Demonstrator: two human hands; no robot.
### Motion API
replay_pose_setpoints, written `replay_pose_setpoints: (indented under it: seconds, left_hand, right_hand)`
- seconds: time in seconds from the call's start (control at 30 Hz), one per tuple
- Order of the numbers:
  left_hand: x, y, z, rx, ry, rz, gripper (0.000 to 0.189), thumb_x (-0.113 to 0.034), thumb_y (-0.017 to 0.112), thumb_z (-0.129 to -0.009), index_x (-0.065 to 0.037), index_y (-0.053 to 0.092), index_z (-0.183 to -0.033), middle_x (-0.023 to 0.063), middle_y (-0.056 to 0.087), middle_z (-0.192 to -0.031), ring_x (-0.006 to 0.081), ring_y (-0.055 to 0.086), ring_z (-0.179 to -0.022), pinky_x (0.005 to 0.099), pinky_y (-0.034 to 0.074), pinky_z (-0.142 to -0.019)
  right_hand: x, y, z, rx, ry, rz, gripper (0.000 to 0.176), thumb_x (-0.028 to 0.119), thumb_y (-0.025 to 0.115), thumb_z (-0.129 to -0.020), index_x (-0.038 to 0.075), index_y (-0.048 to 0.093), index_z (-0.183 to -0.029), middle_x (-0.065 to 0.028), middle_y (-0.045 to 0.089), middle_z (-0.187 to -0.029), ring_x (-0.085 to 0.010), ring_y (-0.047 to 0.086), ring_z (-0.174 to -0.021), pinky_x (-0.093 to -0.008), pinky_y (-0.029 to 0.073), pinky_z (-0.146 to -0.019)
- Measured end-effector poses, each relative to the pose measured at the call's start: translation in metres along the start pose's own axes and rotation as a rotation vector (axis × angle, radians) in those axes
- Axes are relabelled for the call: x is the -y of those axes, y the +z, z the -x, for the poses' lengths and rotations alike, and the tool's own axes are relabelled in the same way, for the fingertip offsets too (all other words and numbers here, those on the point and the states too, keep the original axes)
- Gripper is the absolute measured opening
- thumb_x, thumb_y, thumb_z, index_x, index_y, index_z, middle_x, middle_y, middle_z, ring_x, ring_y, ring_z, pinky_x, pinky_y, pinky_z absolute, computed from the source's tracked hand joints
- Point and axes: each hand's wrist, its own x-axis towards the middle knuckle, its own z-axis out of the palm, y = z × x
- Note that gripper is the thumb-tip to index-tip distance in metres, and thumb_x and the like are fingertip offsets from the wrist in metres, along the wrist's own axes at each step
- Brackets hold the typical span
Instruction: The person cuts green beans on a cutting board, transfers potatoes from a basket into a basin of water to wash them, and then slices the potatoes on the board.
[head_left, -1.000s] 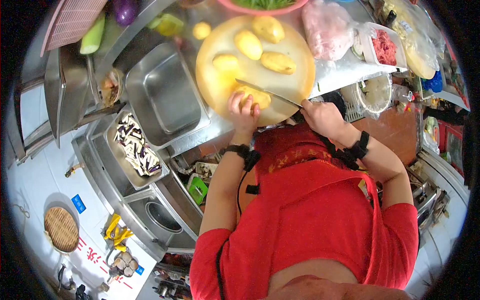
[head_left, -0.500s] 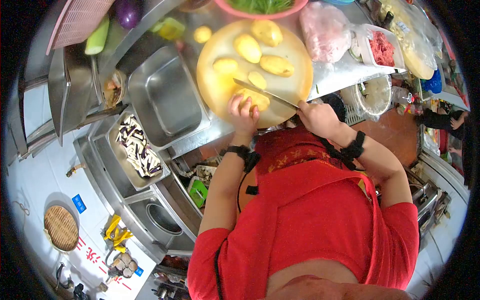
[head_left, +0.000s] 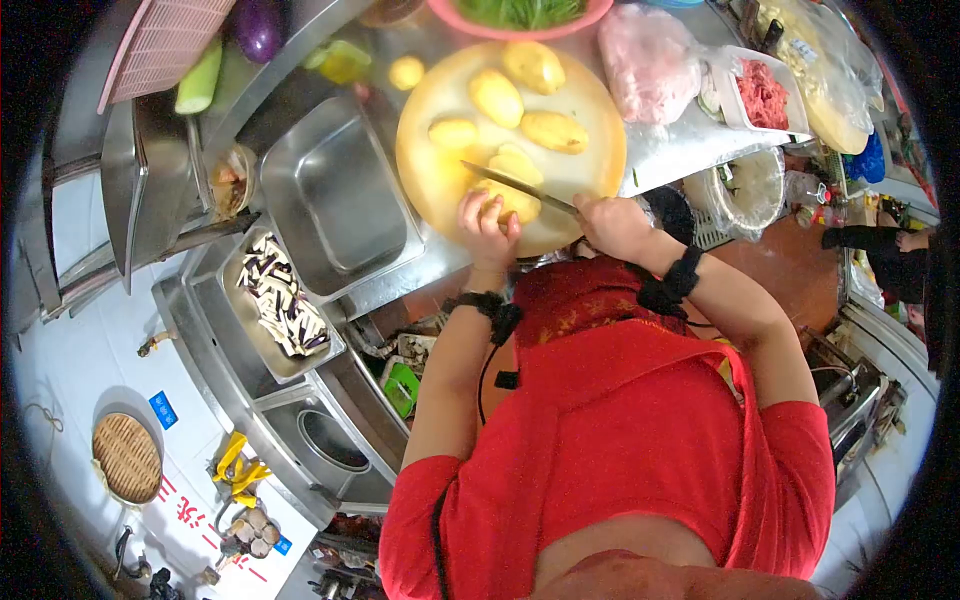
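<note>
My left hand (head_left: 488, 230) is closed on a peeled potato (head_left: 516, 204), its fingers curled over the near left end. My right hand (head_left: 616, 230) grips the handle of a kitchen knife (head_left: 522, 186). The blade slants across the potato's far side, tip toward the upper left. Cut potato slices (head_left: 515, 160) lean together just beyond the blade. All of this rests on a round cutting board (head_left: 590, 190). Several whole peeled potatoes, among them one nearby potato (head_left: 555, 132), lie on the board's far half.
An empty steel pan (head_left: 340, 190) stands left of the board, with a tray of cut eggplant strips (head_left: 280, 300) below it. Beyond the board are a pink basin (head_left: 520, 28) of greens, a bagged pink item (head_left: 650, 65) and a tub of red meat (head_left: 763, 95).
My right hand and the knife have shifted left, and the blade has come down along the potato. The slice that lay apart now sits against more cut potato beside the blade.
</note>
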Motion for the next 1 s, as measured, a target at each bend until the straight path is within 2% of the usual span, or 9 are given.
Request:
replay_pose_setpoints:
  seconds: [0.17, 0.4, 0.47, 0.63, 0.8, 1.0]
  left_hand:
    - [-0.001, -0.001, 0.001, 0.002, -0.046, 0.040, 0.036, -0.016, 0.061, -0.075, -0.007, 0.046, -0.106, 0.0120, 0.041, -0.111, 0.0349, 0.044, -0.105, 0.0460, 0.038, -0.092]
    - [-0.001, 0.000, -0.001, -0.012, -0.024, 0.027, 0.035, -0.018, 0.060, -0.076, -0.005, 0.045, -0.106, 0.0138, 0.043, -0.111, 0.0375, 0.044, -0.106, 0.0473, 0.039, -0.089]
    - [-0.001, 0.000, 0.000, -0.009, -0.019, 0.032, 0.035, -0.018, 0.060, -0.076, -0.005, 0.045, -0.105, 0.0139, 0.043, -0.111, 0.0376, 0.044, -0.106, 0.0474, 0.039, -0.089]
    - [0.002, 0.001, 0.002, -0.004, -0.009, 0.035, 0.033, -0.015, 0.060, -0.076, -0.007, 0.047, -0.105, 0.0134, 0.040, -0.112, 0.0357, 0.043, -0.105, 0.0476, 0.038, -0.092]
    - [0.000, -0.001, 0.003, 0.002, -0.048, 0.038, 0.035, -0.014, 0.062, -0.074, -0.008, 0.047, -0.105, 0.0140, 0.040, -0.110, 0.0355, 0.043, -0.104, 0.0470, 0.038, -0.091]
    - [0.000, 0.002, 0.002, -0.004, -0.048, 0.042, 0.036, -0.014, 0.062, -0.073, -0.008, 0.047, -0.105, 0.0141, 0.041, -0.108, 0.0355, 0.044, -0.102, 0.0474, 0.039, -0.090]
  right_hand:
    - [0.002, -0.031, 0.027, -0.102, -0.034, -0.108, 0.015, 0.018, 0.049, -0.083, 0.004, 0.049, -0.088, -0.0166, 0.059, -0.061, -0.0338, 0.059, -0.054, -0.0435, 0.047, -0.048]
    - [0.002, -0.015, 0.021, -0.094, -0.066, -0.077, 0.014, 0.015, 0.048, -0.082, 0.003, 0.049, -0.088, -0.0149, 0.059, -0.059, -0.0321, 0.060, -0.053, -0.0424, 0.047, -0.047]
    - [0.006, -0.002, 0.006, 0.058, 0.020, 0.016, 0.014, 0.015, 0.049, -0.080, 0.003, 0.050, -0.088, -0.0142, 0.060, -0.061, -0.0305, 0.061, -0.054, -0.0415, 0.048, -0.047]
    - [0.004, -0.003, 0.000, -0.004, 0.027, 0.016, 0.017, 0.018, 0.049, -0.081, 0.004, 0.051, -0.090, -0.0149, 0.060, -0.061, -0.0309, 0.061, -0.055, -0.0420, 0.048, -0.048]
    - [0.002, -0.026, 0.018, -0.076, -0.028, -0.126, 0.020, 0.022, 0.051, -0.083, 0.003, 0.049, -0.089, -0.0167, 0.058, -0.059, -0.0344, 0.059, -0.054, -0.0432, 0.048, -0.049]
    - [0.000, -0.021, 0.022, -0.087, -0.065, -0.084, 0.018, 0.020, 0.051, -0.082, 0.003, 0.049, -0.088, -0.0152, 0.058, -0.058, -0.0323, 0.061, -0.055, -0.0420, 0.048, -0.049]
